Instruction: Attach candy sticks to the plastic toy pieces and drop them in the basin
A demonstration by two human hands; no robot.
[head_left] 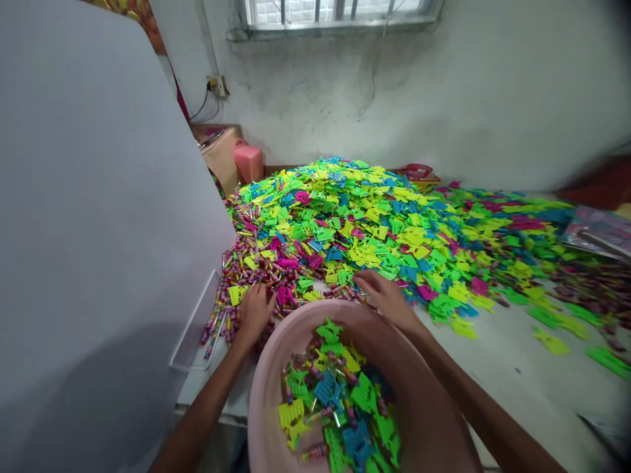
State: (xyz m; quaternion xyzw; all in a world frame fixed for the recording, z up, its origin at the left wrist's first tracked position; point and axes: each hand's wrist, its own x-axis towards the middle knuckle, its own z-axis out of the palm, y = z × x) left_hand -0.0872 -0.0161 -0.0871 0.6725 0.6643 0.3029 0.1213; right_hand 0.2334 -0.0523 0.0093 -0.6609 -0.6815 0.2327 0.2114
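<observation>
The pink plastic basin (266,401) holds a modest load of neon comb-shaped pieces (328,387) and striped tubes (315,415), with the big heap (374,230) largely left, the left hand (255,315) and right hand (387,301) spread at its edge.

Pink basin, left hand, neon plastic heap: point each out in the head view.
Pink plastic basin (266,401), head view, point on its inner wall.
Left hand (255,315), head view, point on the back of the hand.
Neon plastic heap (394,243), head view, point on the heap's middle.
</observation>
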